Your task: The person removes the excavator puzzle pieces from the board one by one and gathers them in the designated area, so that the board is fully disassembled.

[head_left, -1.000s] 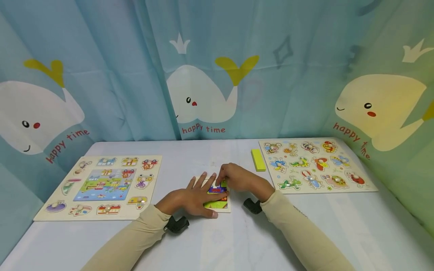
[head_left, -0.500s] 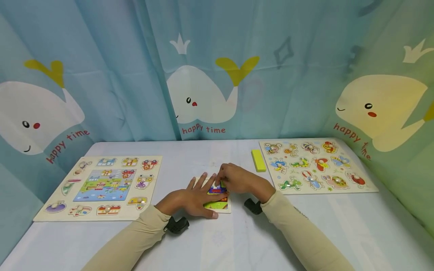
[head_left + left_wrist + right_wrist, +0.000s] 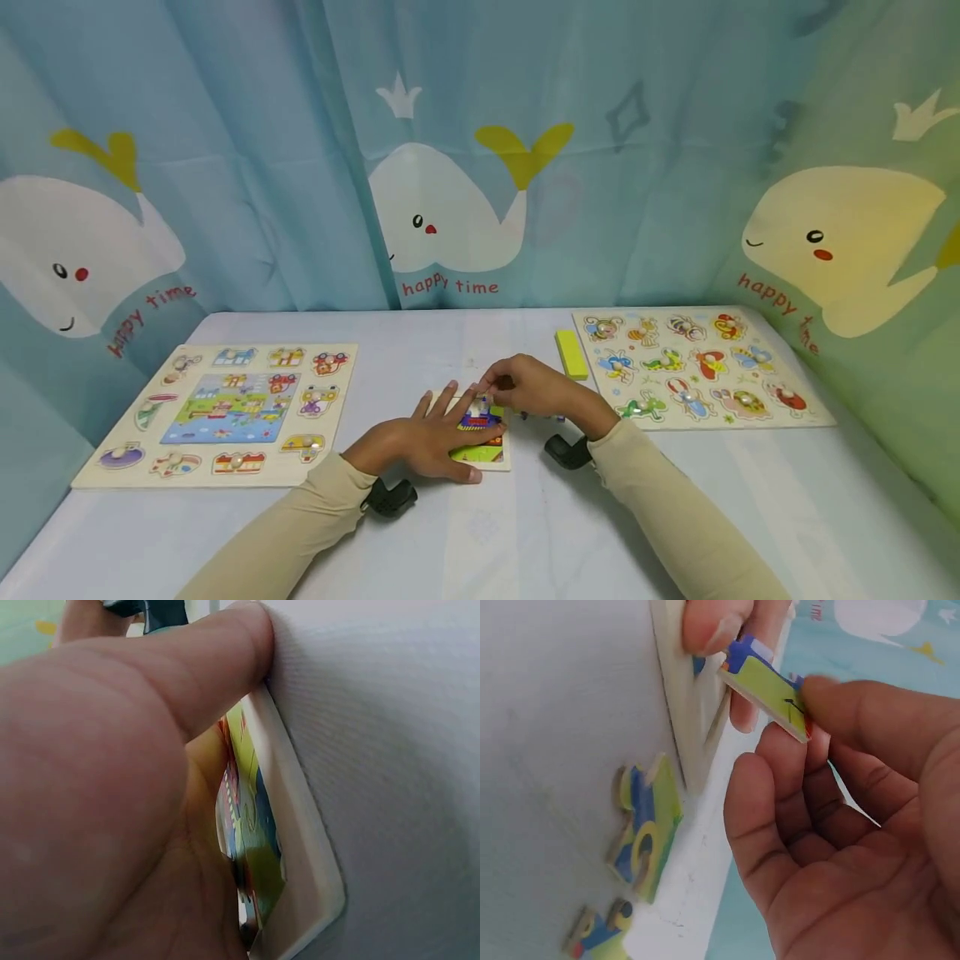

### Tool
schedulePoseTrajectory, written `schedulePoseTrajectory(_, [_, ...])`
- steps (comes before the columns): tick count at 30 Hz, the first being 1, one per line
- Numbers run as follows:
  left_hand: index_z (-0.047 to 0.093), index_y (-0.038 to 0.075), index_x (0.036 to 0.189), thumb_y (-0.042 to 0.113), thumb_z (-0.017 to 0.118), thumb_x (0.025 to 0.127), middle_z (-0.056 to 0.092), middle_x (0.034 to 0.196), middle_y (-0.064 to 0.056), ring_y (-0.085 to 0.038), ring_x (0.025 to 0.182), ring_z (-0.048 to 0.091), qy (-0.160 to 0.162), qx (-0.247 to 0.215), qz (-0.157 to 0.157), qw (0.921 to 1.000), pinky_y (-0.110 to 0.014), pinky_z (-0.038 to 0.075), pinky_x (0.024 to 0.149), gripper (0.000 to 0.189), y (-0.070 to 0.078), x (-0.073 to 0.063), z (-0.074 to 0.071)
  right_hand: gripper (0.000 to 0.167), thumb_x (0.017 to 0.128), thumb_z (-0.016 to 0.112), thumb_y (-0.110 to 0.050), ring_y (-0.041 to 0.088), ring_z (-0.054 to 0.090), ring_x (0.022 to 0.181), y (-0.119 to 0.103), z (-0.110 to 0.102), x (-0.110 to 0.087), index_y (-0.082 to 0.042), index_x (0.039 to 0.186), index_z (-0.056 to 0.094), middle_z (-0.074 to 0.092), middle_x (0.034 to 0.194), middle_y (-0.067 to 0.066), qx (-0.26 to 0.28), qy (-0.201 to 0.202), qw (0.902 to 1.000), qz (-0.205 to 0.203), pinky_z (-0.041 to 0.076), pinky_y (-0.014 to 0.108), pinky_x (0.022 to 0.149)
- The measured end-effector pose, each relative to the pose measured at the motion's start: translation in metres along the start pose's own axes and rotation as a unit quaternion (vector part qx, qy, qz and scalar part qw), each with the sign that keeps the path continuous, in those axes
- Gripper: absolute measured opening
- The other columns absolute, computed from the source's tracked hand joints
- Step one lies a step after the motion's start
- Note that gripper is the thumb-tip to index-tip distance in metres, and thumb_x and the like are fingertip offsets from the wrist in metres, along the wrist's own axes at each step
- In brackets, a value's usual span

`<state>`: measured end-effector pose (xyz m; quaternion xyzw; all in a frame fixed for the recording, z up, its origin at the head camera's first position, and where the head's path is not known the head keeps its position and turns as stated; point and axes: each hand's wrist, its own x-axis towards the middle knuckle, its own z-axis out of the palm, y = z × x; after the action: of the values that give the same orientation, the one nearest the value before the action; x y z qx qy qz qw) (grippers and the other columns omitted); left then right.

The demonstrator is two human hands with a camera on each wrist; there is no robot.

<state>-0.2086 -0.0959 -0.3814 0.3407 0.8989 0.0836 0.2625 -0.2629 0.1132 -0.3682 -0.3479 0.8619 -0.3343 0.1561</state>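
Note:
A small jigsaw puzzle board [image 3: 507, 463] with a pale frame and a colourful picture lies on the table. My left hand [image 3: 435, 442] rests across it with fingers spread and covers its left part. In the left wrist view the thumb [image 3: 217, 660] lies at the board's rim. My right hand [image 3: 528, 387] is over the board's far right corner. Its thumb and finger pinch a green and blue jigsaw piece [image 3: 769, 690], tilted and near the left fingers. Two loose jigsaw pieces, one larger in view [image 3: 652, 832] and one lower [image 3: 604, 934], lie beside the board.
A large knob puzzle board of vehicles [image 3: 161, 479] lies at the left. An insect knob puzzle board [image 3: 810, 417] lies at the right. A yellow block [image 3: 572, 355] stands beside it. A whale-print curtain [image 3: 465, 100] hangs behind the table.
My right hand has shifted slightly up and to the right from the board, its fingers rising off the picture. Loose pieces now show under its wrist. The left hand stays in place.

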Motion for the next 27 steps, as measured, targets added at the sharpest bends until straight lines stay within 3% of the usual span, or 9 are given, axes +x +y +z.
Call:
schedulePoseTrajectory(3, [0.022,0.04,0.155,0.058,0.049,0.095,-0.015,0.161,-0.007,-0.035,0.143,-0.022,0.002,0.0,0.005,1.0,-0.061,-0.006,0.109,0.069,0.001,0.001,0.0,0.013,0.093,0.064,-0.005,0.011,0.049,0.063,0.003,-0.001,-0.003,-0.001,0.104,0.071,0.067,0.091,0.0,0.018,-0.005,0.9998,0.009,0.041,0.025,0.057])
schedulePoseTrajectory(8, [0.023,0.04,0.154,0.059,0.05,0.094,-0.015,0.161,-0.007,-0.034,0.143,-0.023,0.002,-0.001,0.0,1.0,-0.06,-0.006,0.11,0.069,0.001,0.001,0.002,0.024,0.094,0.061,-0.001,0.011,0.046,0.059,0.007,0.001,-0.004,-0.002,0.116,0.07,0.069,0.107,0.003,0.03,-0.019,0.9994,-0.003,0.04,0.025,0.055])
schedulePoseTrajectory(12, [0.023,0.041,0.154,0.059,0.052,0.093,-0.014,0.162,-0.007,-0.032,0.143,-0.022,0.006,0.003,-0.012,0.9999,-0.06,-0.005,0.11,0.07,0.001,0.0,0.002,0.026,0.093,0.059,0.001,0.011,0.051,0.067,0.006,-0.003,-0.006,0.0,0.116,0.07,0.069,0.109,0.006,0.011,0.024,0.9995,-0.018,0.045,0.026,0.062])
schedulePoseTrajectory(16, [0.024,0.041,0.154,0.059,0.053,0.093,-0.013,0.162,-0.007,-0.032,0.144,-0.02,0.01,0.005,-0.013,0.9998,-0.059,-0.004,0.111,0.07,0.001,0.001,0.001,0.024,0.092,0.06,0.001,0.012,0.055,0.075,0.011,-0.009,-0.015,0.0,0.114,0.071,0.069,0.108,0.006,-0.004,0.065,0.9978,-0.008,0.047,0.027,0.067])
schedulePoseTrajectory(27, [0.025,0.038,0.154,0.057,0.052,0.094,-0.014,0.161,-0.01,-0.034,0.144,-0.02,0.012,-0.007,0.001,0.9999,-0.06,-0.006,0.11,0.069,-0.001,0.001,0.003,0.022,0.092,0.06,0.003,0.013,0.054,0.076,0.036,-0.03,-0.049,0.001,0.111,0.071,0.069,0.104,0.008,-0.018,0.093,0.9953,0.024,0.046,0.028,0.064])
